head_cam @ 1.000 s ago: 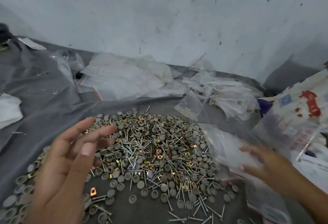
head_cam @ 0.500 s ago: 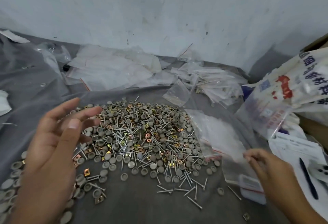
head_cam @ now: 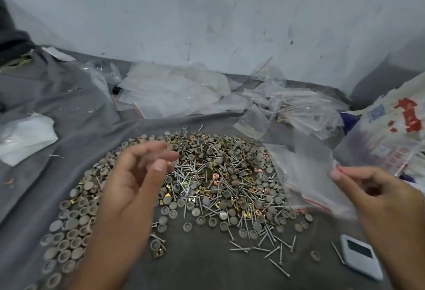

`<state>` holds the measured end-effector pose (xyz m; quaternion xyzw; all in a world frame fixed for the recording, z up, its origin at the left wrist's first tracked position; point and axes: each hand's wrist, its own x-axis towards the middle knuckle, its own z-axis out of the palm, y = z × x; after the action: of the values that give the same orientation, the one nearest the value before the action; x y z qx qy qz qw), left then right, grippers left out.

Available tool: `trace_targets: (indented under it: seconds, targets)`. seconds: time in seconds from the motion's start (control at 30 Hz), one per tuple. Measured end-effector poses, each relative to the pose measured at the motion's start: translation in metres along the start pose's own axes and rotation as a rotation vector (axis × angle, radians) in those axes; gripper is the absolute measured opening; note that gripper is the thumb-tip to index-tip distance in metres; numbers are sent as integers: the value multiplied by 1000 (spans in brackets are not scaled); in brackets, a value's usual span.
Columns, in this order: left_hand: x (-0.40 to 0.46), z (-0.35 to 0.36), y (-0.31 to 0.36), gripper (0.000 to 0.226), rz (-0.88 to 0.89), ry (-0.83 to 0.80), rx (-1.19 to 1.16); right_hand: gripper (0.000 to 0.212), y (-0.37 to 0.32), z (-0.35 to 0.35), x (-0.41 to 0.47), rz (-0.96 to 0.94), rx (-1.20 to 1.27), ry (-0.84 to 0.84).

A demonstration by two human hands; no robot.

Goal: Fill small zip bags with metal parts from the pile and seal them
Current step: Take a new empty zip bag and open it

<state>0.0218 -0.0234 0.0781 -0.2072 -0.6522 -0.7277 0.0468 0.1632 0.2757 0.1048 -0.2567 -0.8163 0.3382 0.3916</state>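
My left hand (head_cam: 128, 188) hangs over the near-left part of the pile (head_cam: 207, 179), fingers loosely spread and holding nothing. I judge it is parked there so it can drop straight onto the parts once a bag is ready. My right hand (head_cam: 377, 200) is off to the right, thumb and forefinger pinched on the top edge of a clear zip bag (head_cam: 310, 170), which trails left from the pinch and looks blurred. Holding it by the rim makes sense: it leaves the mouth free to be opened. I cannot tell whether the mouth is open yet.

The two hands are well apart, with the pile between and below them. The bag's lower end reaches the pile's right edge, over a flat stack of empty bags (head_cam: 299, 188) lying just beside the parts. The pile is a mix of screws, round grey caps and small brass-coloured clips, spread on a grey cloth (head_cam: 69, 128).

Further back, against the wall, lie more loose bags (head_cam: 174, 92), some further right seemingly filled. A printed sack (head_cam: 391, 128) sits at the far right, and a small white device (head_cam: 361, 255) lies near my right wrist.
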Motion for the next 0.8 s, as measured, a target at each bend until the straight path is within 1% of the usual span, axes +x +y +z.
trace_targets:
  seconds: [0.03, 0.07, 0.13, 0.17, 0.2, 0.3, 0.43, 0.5, 0.57, 0.6, 0.7, 0.73, 0.8]
  targets:
    - [-3, 4, 2, 22, -16, -39, 56, 29, -23, 19, -1, 31, 185, -55]
    - [-6, 7, 4, 23, -30, -75, 115, 32, -43, 41, -5, 71, 320, -163]
    - [-9, 12, 5, 23, -20, -141, 251, 34, -81, 85, -18, 93, 498, -441]
    - [-9, 14, 4, 23, -3, -162, 316, 32, -94, 105, -27, 89, 562, -538]
    - [-9, 14, 2, 25, 15, -168, 374, 28, -103, 121, -35, 101, 614, -587]
    - [-4, 9, -6, 29, 47, -102, 545, 26, -110, 150, -48, 181, 732, -637]
    - [-1, 1, -14, 12, 37, -70, 594, 28, -96, 156, -51, 275, 805, -577]
    - [-2, 0, -14, 7, 23, -71, 563, 36, -89, 155, -52, 291, 770, -552]
    - [-3, 0, -13, 8, -33, -69, 469, 40, -83, 153, -52, 281, 736, -552]
    - [-3, 0, -12, 10, -72, -62, 413, 38, -81, 152, -51, 276, 734, -563]
    - [-3, 1, -10, 16, -154, -42, 310, 24, -76, 151, -51, 249, 769, -640]
    - [-3, 1, -10, 13, -167, -38, 297, 23, -76, 152, -51, 241, 789, -661]
    - [-3, 0, -9, 9, -191, -39, 275, 26, -77, 154, -51, 248, 826, -688]
